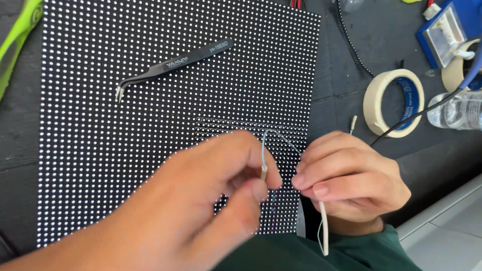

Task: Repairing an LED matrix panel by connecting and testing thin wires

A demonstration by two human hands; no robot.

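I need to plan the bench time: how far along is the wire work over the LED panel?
Done: nothing visibly finished on the LED panel. In hand: the left hand and right hand pinch a thin wire looped between them, with a white sleeve hanging below. Left: the black tweezers and tape roll lie untouched.

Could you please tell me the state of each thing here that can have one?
left hand: pinching one end of the thin wire.
right hand: pinching the other end.
thin wire: bent into an arch between both hands.
LED panel: lying flat, unlit.
tweezers: resting on the panel, untouched.
tape roll: lying flat.
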